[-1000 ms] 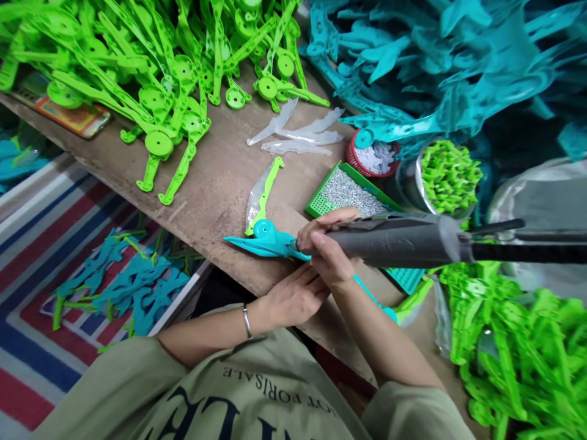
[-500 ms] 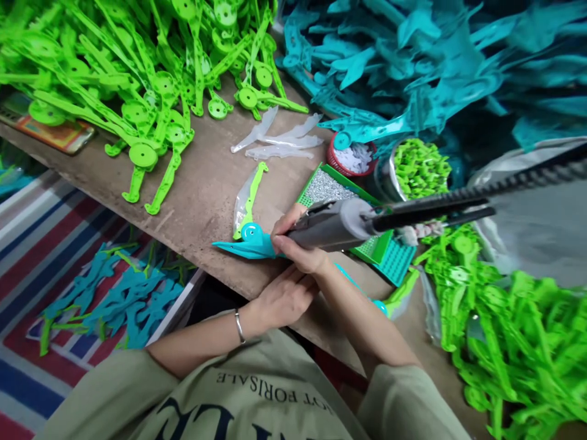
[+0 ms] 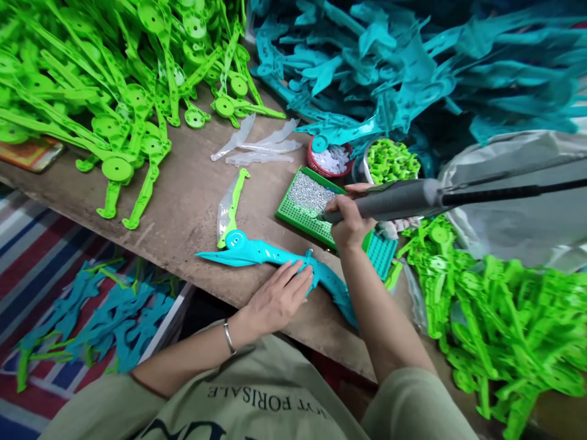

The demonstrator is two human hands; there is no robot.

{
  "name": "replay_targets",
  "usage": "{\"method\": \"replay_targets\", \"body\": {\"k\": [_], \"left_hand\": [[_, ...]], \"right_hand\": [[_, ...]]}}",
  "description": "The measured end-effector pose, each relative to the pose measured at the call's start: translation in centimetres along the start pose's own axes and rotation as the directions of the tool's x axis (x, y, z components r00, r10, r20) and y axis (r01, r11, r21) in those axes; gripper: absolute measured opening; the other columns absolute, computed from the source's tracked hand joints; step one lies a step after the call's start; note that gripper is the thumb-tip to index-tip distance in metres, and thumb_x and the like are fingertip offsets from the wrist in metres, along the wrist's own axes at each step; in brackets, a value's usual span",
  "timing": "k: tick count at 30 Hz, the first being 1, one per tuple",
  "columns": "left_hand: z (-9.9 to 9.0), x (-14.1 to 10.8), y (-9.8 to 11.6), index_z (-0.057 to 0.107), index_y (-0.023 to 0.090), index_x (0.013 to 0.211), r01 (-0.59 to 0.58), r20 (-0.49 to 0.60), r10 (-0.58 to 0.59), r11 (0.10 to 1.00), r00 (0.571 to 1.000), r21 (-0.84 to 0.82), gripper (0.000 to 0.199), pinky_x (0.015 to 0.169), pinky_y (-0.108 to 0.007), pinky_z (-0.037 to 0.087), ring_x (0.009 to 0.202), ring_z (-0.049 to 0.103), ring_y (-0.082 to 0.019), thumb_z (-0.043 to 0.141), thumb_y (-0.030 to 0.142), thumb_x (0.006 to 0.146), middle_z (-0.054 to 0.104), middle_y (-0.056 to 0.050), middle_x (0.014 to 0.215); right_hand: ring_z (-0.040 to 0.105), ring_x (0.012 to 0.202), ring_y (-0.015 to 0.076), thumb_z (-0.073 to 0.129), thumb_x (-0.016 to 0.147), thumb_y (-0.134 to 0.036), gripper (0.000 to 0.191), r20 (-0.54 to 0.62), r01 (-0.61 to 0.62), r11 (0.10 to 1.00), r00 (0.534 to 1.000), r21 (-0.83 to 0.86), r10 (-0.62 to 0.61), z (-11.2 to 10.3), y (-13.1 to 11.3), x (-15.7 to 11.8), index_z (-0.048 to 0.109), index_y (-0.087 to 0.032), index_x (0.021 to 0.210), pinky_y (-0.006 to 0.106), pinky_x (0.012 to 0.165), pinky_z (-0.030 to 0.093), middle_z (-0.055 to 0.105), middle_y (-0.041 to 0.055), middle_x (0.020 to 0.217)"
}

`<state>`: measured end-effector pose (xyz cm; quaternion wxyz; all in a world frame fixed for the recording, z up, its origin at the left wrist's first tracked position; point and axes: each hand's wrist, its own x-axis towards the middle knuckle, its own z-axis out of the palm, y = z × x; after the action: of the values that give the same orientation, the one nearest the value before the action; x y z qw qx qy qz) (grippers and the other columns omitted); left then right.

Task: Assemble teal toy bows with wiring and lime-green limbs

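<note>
A long blue plastic piece (image 3: pixel 247 252) lies along the table's front edge, with a green arm (image 3: pixel 235 205) and a clear blade joined at its left end. My left hand (image 3: pixel 277 299) rests on the middle of the blue piece, fingers stretched out flat over it. In my right hand (image 3: pixel 351 223) is a grey electric screwdriver (image 3: pixel 398 200), its tip over the green tray (image 3: pixel 298 219) of small silver screws (image 3: pixel 312 190). A small metal bit stands up from the blue piece just above my left fingertips.
Green parts (image 3: pixel 114 110) heap at the back left, blue parts (image 3: pixel 389 67) at the back right, more green ones (image 3: pixel 513 324) at the right. Clear blades (image 3: pixel 266 146), a red basket (image 3: pixel 316 164) and a tub of green bits (image 3: pixel 392 160) stand behind. Finished-looking pieces (image 3: pixel 110 311) lie lower left.
My right hand has moved right with the screwdriver, from the blue piece to the screw tray. My left hand now shows flat on the blue piece, whose middle and right end are uncovered.
</note>
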<state>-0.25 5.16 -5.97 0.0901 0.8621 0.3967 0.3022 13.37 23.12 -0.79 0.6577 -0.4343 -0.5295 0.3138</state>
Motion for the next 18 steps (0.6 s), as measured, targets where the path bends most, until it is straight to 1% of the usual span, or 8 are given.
{"method": "replay_targets", "body": {"k": [4, 8, 12, 15, 17, 18], "left_hand": [[0.0, 0.0, 0.0, 0.053, 0.002, 0.144, 0.000, 0.002, 0.000, 1.000, 1.000, -0.003, 0.048, 0.123, -0.049, 0.046, 0.148, 0.049, -0.032, 0.062, 0.020, 0.100, 0.061, -0.019, 0.149], [0.0, 0.0, 0.1, 0.049, 0.004, 0.148, 0.006, 0.020, -0.006, 1.000, 1.000, -0.014, 0.052, 0.124, -0.050, 0.045, 0.151, 0.045, -0.030, 0.062, 0.019, 0.100, 0.059, -0.019, 0.151], [0.0, 0.0, 0.1, 0.050, 0.004, 0.148, 0.005, 0.016, -0.004, 1.000, 1.000, -0.005, 0.051, 0.123, -0.050, 0.046, 0.150, 0.046, -0.031, 0.061, 0.020, 0.100, 0.059, -0.019, 0.151], [0.1, 0.1, 0.1, 0.054, 0.004, 0.144, -0.003, -0.005, 0.003, 1.000, 1.000, 0.022, 0.045, 0.121, -0.049, 0.048, 0.147, 0.050, -0.030, 0.058, 0.020, 0.102, 0.062, -0.018, 0.148], [0.2, 0.2, 0.1, 0.056, 0.004, 0.142, -0.005, -0.009, 0.005, 0.999, 1.000, 0.035, 0.041, 0.121, -0.048, 0.048, 0.145, 0.053, -0.030, 0.054, 0.021, 0.104, 0.063, -0.017, 0.147], [0.2, 0.2, 0.1, 0.057, 0.004, 0.141, -0.004, -0.010, 0.004, 0.999, 1.000, 0.037, 0.041, 0.121, -0.048, 0.047, 0.144, 0.053, -0.030, 0.053, 0.022, 0.105, 0.063, -0.017, 0.147]], "right_hand": [[0.054, 0.043, 0.0124, 0.072, 0.074, -0.029, 0.020, 0.005, -0.006, 1.000, 1.000, -0.007, 0.006, 0.0, 0.1, -0.3, 0.057, -0.025, 0.087, 0.027, 0.051, 0.047, 0.056, -0.0105, 0.051], [0.052, 0.042, 0.0122, 0.072, 0.075, -0.031, 0.021, 0.002, -0.012, 1.000, 1.000, -0.018, 0.012, 0.0, 0.4, -0.3, 0.055, -0.026, 0.087, 0.026, 0.049, 0.046, 0.055, -0.0111, 0.050], [0.053, 0.041, 0.0134, 0.073, 0.073, -0.034, 0.023, 0.019, -0.026, 0.999, 0.999, -0.047, 0.027, -0.2, 0.4, 0.0, 0.055, -0.025, 0.085, 0.028, 0.048, 0.046, 0.054, -0.0106, 0.049], [0.051, 0.040, 0.0141, 0.073, 0.072, -0.035, 0.023, -0.019, -0.026, 0.999, 0.999, -0.031, 0.026, 0.1, -1.0, 0.0, 0.058, -0.025, 0.086, 0.030, 0.047, 0.046, 0.054, -0.0100, 0.049], [0.050, 0.039, 0.0142, 0.071, 0.072, -0.032, 0.021, -0.029, -0.016, 0.999, 0.999, 0.036, 0.017, 1.0, -2.6, -0.4, 0.057, -0.025, 0.087, 0.030, 0.046, 0.046, 0.053, -0.0102, 0.049], [0.049, 0.039, 0.0139, 0.070, 0.073, -0.031, 0.020, -0.015, -0.014, 0.996, 1.000, 0.086, 0.016, 1.6, -3.6, -0.8, 0.056, -0.025, 0.087, 0.030, 0.046, 0.045, 0.051, -0.0104, 0.049]]}}
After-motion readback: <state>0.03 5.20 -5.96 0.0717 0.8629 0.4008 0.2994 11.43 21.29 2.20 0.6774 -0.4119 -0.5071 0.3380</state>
